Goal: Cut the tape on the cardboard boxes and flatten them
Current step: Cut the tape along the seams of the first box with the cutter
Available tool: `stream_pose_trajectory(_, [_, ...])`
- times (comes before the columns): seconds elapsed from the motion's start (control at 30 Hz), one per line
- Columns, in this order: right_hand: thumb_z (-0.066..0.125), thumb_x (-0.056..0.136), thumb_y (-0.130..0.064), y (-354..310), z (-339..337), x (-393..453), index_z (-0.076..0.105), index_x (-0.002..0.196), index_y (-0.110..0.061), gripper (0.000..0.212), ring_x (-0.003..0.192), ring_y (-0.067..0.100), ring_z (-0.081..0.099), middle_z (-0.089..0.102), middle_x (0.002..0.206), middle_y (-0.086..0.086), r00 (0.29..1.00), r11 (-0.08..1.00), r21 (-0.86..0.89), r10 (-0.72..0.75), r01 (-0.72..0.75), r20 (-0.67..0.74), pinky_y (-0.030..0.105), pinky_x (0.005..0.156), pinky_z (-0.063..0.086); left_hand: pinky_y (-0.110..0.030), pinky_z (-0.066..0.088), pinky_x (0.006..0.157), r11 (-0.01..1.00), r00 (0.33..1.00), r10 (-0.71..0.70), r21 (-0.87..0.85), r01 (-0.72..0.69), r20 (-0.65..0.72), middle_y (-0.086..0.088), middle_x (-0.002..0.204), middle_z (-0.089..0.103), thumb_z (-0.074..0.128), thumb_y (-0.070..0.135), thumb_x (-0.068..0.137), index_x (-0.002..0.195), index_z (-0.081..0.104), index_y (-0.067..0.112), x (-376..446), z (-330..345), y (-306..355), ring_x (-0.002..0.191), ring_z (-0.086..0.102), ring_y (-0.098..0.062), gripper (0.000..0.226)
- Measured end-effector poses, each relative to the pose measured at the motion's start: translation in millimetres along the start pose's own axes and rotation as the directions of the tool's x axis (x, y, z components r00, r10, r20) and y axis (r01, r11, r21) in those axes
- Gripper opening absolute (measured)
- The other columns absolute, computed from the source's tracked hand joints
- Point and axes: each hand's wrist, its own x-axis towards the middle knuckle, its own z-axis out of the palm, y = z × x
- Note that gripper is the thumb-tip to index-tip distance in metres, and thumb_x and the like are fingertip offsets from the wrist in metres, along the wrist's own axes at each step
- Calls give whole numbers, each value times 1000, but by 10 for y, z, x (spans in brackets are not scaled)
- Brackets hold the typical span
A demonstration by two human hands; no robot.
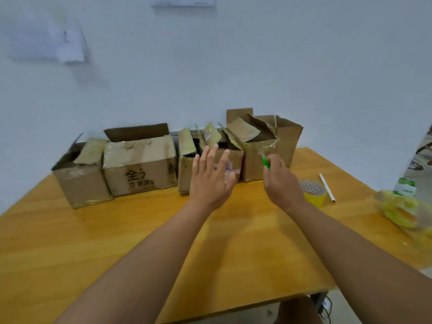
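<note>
4 brown cardboard boxes [140,164] in row at table's far edge, upright, flaps open, tape glossy

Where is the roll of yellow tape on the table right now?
The roll of yellow tape stands on the table's right side, just beyond the right hand, beside a white pen.

Brown boxes [140,164], green cutter [266,163], yellow tape roll [314,195], orange-yellow table [117,242], white wall [233,66].

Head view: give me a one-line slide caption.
Open left hand reaches toward a row of four cardboard boxes on a wooden table while the right hand holds a green cutter.
</note>
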Motion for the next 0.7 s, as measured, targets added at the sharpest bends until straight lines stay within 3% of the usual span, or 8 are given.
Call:
stream_pose_trajectory(0.23, [34, 103, -21, -1191, 550, 385, 42, 122, -10, 23, 84, 35, 56, 51, 120, 13, 972, 943, 267, -224, 200, 64, 46, 68, 45, -49, 12, 118, 972, 987, -155, 172, 158, -35, -14, 156, 32, 34, 48, 97, 147, 40, 18, -344, -444, -1087, 146, 22, -33, 59])
stream_pose_trajectory(0.33, [34, 103, -22, -1620, 824, 514, 42, 126, -9, 27, 87, 34, 57, 50, 122, 12, 957, 920, 316, -274, 231, 99, 38, 65, 40, -51, 16, 119, 947, 970, -237, 210, 242, -47, -13, 157, 30, 35, 47, 96, 148, 39, 18, -527, -564, -1525, 146, 22, -33, 59])
stream_pose_trajectory(0.43, [38, 103, -30, -1984, 1114, 611, 43, 126, -11, 31, 87, 29, 57, 50, 120, 9, 931, 885, 360, -351, 295, 101, 38, 64, 42, -52, 17, 119, 919, 951, -305, 244, 309, -54, -13, 155, 30, 36, 45, 95, 147, 39, 17, -704, -637, -1922, 146, 21, -32, 59])
stream_pose_trajectory(0.7, [44, 101, -24, -2589, 1778, 796, 41, 136, -11, 37, 86, 21, 55, 48, 121, 6, 882, 832, 423, -451, 359, 139, 41, 70, 52, -53, 21, 118, 820, 881, -456, 322, 472, -129, -17, 157, 27, 66, 36, 85, 151, 28, 18, -827, -710, -2836, 147, 19, -36, 79])
